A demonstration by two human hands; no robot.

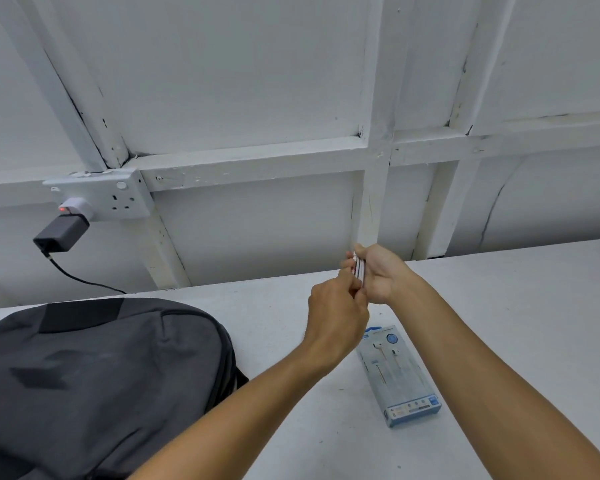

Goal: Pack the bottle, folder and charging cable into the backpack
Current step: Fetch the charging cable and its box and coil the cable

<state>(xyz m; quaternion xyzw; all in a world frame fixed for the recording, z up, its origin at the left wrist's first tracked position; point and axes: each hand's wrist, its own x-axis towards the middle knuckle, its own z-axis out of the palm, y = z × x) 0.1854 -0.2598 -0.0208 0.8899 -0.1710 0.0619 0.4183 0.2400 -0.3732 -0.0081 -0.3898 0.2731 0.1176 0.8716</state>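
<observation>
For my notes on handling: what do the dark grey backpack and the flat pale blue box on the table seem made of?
Dark grey backpack: woven fabric, matte; soft creases, sagging shape. Flat pale blue box: probably printed cardboard, slightly glossy; sharp edges.

Views: one only, the head camera, so nothing is being shared with a second view.
Position: sitting at the person's head, above the white table (499,306).
Direction: looking forward and slightly down, taking in the white panelled wall (257,81) across the upper half.
Nearness: both forearms are reaching in from the bottom edge; the backpack (101,375) is lying close at lower left.
Lens: wide-angle, bending the wall's lines.
</observation>
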